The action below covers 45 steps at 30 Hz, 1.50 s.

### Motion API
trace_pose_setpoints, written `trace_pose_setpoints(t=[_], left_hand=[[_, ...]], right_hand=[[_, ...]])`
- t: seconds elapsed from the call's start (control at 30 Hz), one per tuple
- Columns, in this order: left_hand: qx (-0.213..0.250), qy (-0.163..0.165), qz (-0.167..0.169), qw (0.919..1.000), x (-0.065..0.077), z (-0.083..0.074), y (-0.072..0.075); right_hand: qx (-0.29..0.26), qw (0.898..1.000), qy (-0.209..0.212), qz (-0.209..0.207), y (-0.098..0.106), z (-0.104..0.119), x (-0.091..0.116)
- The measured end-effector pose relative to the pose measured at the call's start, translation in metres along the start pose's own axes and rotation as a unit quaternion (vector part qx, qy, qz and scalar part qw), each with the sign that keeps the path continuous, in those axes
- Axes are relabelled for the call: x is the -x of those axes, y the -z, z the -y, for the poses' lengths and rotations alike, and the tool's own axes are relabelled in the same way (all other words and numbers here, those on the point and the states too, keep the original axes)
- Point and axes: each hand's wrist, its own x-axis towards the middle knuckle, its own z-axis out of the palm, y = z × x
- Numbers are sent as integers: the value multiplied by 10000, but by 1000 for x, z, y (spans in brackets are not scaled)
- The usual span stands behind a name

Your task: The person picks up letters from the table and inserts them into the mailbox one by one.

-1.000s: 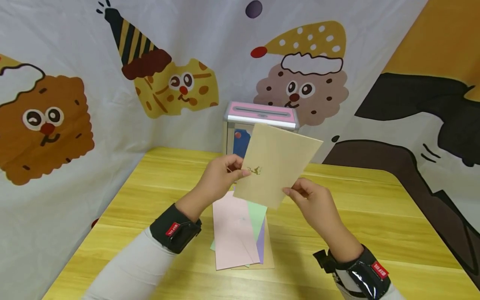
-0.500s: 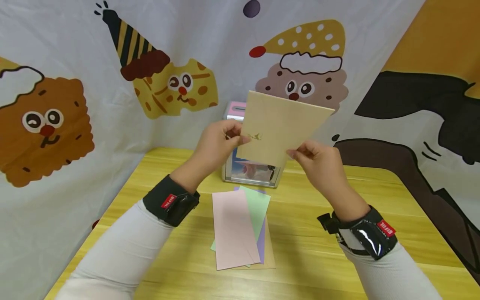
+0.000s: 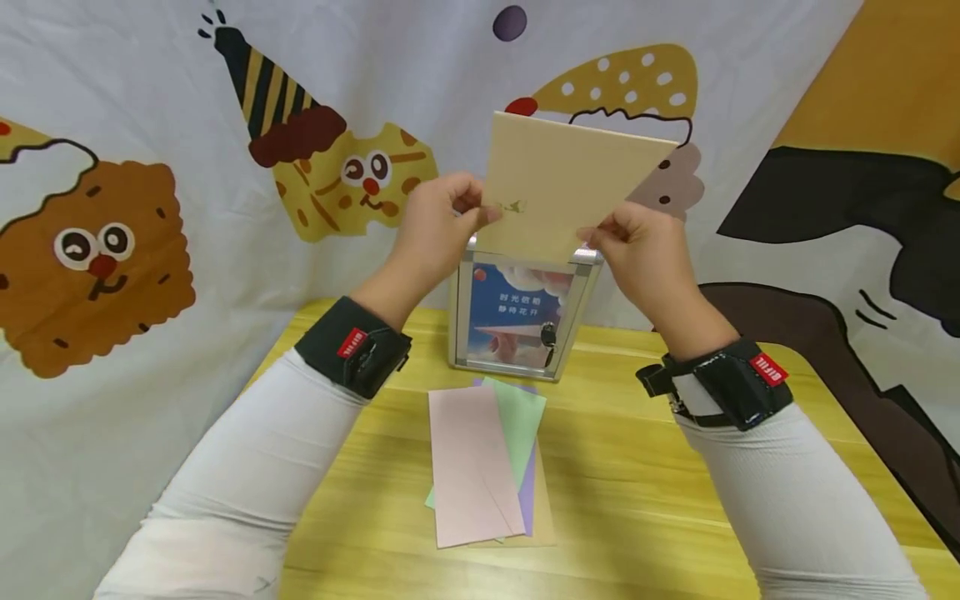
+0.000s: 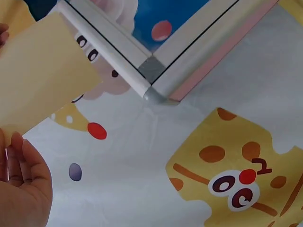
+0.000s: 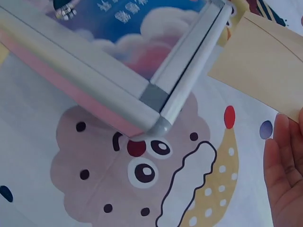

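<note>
The cream envelope (image 3: 558, 183) is up in the air, and from my end I see it overlapping the top of a metal-framed box (image 3: 519, 287), tilted, with a small gold print near its left side. The left hand (image 3: 438, 221) pinches that side between thumb and fingers, and the right hand (image 3: 645, 250) grips the lower right edge the same way. My head view hides most of the box's top behind the paper, so I can't tell whether the two touch. The right wrist view gives me a fold line running along the envelope's other face. On the box's front I read a blue poster with clouds and white characters, a keyed lock (image 3: 549, 335) at its right. Just in front, on the wooden bench (image 3: 645, 492), a pink envelope (image 3: 472, 467) lies over a green envelope (image 3: 522, 421), with a purple envelope (image 3: 528, 496) and a tan sheet (image 3: 546, 525) peeking out beneath. Black wristbands (image 3: 731, 383) sit over white sleeves (image 3: 225, 467), and behind everything I have a cartoon-printed cloth (image 3: 397, 58).
</note>
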Motion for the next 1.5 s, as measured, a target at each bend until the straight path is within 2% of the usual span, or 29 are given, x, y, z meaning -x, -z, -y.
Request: trace_pose_setpoints(t=[0.23,0.43,0.63,0.93,1.17,1.3,1.5], left_hand=[[-253,-47,-54,9997,-18,0,-5],[-288,33,-220,9993,-33,4,-13],[-474,-7,-340,9983,-43,9,-18],[-652,153,-309,9973,-52,16,-22],[-496,185,-277,9982,-55,22,-20],[-619,142,-197,9978,-57,26,-21],[-919,334,49,9952,-57,37,-26]], right_hand=[[213,9995,-23,-222,-1,-7,-22],[352,9990,-255,-87,-4,-15,-39],[259,9983,-525,61,-10,-21,-49],[164,9963,-757,383,-18,-29,-54],[285,9961,-627,556,-21,-30,-56],[390,9966,-492,541,-25,-34,-56],[591,9951,-371,701,-35,-44,-53]])
